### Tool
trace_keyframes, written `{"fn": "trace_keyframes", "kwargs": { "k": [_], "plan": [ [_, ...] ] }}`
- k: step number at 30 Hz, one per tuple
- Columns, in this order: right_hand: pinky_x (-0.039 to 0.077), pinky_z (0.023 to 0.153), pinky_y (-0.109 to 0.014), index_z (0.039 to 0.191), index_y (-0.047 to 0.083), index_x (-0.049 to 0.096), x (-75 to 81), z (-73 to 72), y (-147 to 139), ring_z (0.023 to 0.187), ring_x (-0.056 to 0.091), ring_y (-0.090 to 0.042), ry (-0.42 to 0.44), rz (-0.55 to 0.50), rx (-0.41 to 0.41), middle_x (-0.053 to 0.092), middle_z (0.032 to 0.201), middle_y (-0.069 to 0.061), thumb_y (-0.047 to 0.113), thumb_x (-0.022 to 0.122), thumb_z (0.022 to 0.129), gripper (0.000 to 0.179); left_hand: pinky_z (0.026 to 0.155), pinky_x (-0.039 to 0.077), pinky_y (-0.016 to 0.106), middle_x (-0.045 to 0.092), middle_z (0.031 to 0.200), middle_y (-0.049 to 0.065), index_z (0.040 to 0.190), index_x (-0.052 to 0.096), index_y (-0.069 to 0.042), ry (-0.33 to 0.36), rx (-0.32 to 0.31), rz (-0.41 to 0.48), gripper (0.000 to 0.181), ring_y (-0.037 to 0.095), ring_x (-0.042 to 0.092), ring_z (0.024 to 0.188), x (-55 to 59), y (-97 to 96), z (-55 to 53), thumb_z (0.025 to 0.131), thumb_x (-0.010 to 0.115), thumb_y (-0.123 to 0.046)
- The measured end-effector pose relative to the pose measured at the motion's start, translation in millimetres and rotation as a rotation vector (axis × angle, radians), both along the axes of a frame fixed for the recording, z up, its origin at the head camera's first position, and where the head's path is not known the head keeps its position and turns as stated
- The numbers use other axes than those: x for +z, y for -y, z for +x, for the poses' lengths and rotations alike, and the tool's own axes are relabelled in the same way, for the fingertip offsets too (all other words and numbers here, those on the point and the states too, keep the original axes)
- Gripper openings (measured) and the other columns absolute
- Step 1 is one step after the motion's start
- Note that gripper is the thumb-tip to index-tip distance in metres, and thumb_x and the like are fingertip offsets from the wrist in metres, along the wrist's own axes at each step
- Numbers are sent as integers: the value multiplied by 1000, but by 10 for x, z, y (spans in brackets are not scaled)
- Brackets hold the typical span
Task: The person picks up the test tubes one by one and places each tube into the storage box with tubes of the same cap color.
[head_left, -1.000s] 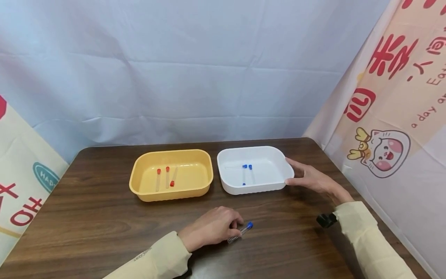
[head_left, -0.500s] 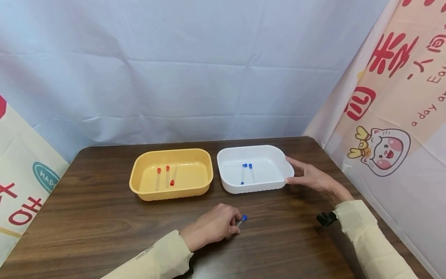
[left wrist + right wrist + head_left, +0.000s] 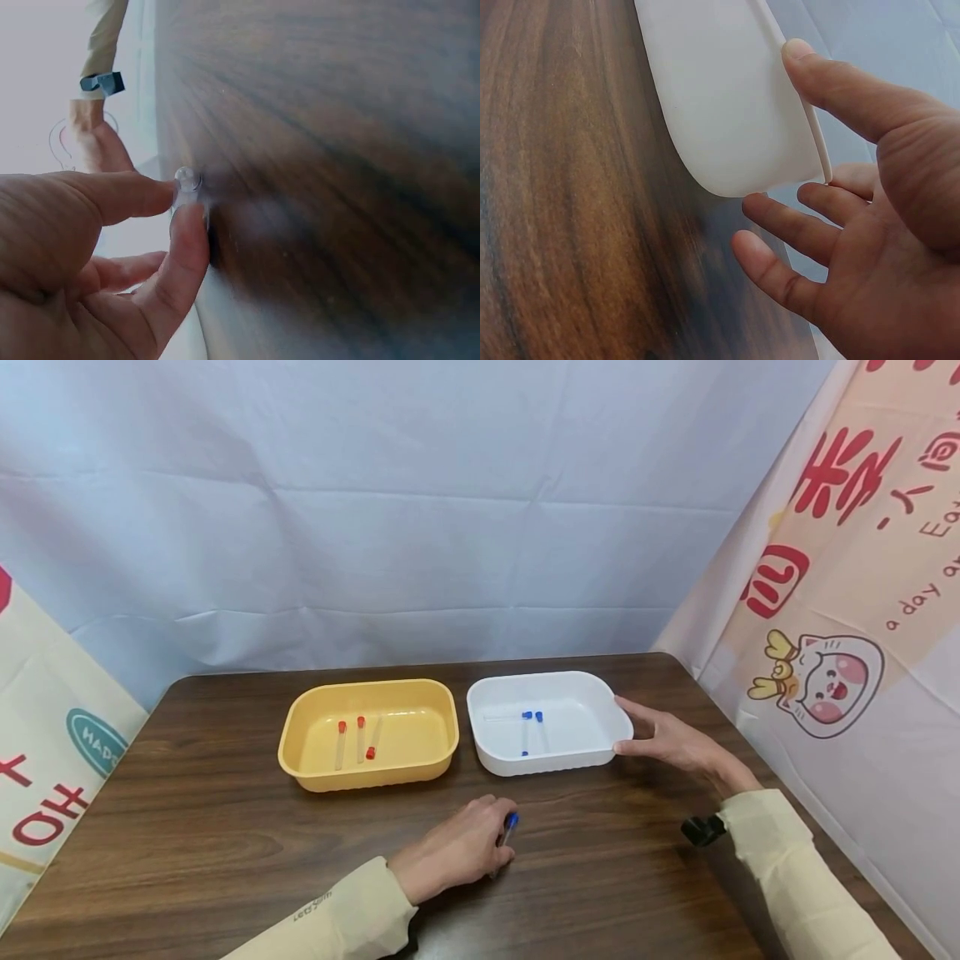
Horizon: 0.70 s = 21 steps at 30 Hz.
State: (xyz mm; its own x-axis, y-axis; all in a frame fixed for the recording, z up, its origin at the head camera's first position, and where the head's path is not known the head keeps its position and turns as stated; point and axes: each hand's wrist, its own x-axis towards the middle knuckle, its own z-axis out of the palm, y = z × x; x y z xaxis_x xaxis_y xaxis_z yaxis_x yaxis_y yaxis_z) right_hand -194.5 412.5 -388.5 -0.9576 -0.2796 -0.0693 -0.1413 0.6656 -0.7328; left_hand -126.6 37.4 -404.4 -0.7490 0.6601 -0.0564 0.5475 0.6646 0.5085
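Observation:
A clear test tube with a blue cap (image 3: 512, 819) is pinched by my left hand (image 3: 454, 850) just above the wooden table, in front of the trays. In the left wrist view, thumb and a finger press on the tube (image 3: 187, 180), its clear rounded end toward the camera. My right hand (image 3: 678, 745) touches the right end of the white tray (image 3: 551, 767). The right wrist view has its thumb (image 3: 801, 51) against the tray's rim, while the other fingers spread loosely near the end wall. Three blue-capped tubes (image 3: 542, 735) lie inside the white tray.
To the left of the white tray stands a yellow tray (image 3: 375, 777) holding three red-capped tubes (image 3: 361, 739). Both trays sit toward the back of the wooden table (image 3: 225, 860). Behind hangs a pale cloth (image 3: 375, 510), with a printed cloth (image 3: 840, 577) at the right.
My left hand has drawn the blue-capped tube in toward its palm and tipped it steeper, its cap shifting left and farther from me. The right hand keeps its place at the white tray.

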Motion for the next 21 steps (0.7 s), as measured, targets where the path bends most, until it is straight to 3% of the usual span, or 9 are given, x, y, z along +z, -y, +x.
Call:
{"fn": "trace_keyframes", "kwargs": {
  "k": [5,10,15,21],
  "plan": [
    [24,114,-72,165,6,22,-4,-13,-12,152,21,-47,-1,6,6,24,166,-26,29,79,94,94,71,50,26,54,104,0,135,64,-10,-46,-38,-54,54,10,54,78,-3,45,-43,90,82,-32],
    [27,114,-69,165,7,21,-15,-19,-20,151,22,-46,5,0,-1,24,167,-24,31,79,94,95,78,49,23,51,114,-1,140,61,-11,-74,-151,-53,62,8,53,86,19,124,-160,89,83,-39],
    [25,114,-71,165,5,21,-14,-19,-20,151,21,-46,4,0,0,24,166,-25,30,79,94,95,98,46,23,52,130,0,145,58,-10,-80,-270,-79,75,10,50,112,54,187,-269,85,85,-47],
    [28,113,-70,165,6,21,-9,-5,-17,151,23,-47,8,1,-3,24,166,-26,29,79,94,95,111,40,27,49,145,2,150,54,-10,-73,-324,-125,91,14,45,131,58,224,-345,77,90,-52]
  ]
}}
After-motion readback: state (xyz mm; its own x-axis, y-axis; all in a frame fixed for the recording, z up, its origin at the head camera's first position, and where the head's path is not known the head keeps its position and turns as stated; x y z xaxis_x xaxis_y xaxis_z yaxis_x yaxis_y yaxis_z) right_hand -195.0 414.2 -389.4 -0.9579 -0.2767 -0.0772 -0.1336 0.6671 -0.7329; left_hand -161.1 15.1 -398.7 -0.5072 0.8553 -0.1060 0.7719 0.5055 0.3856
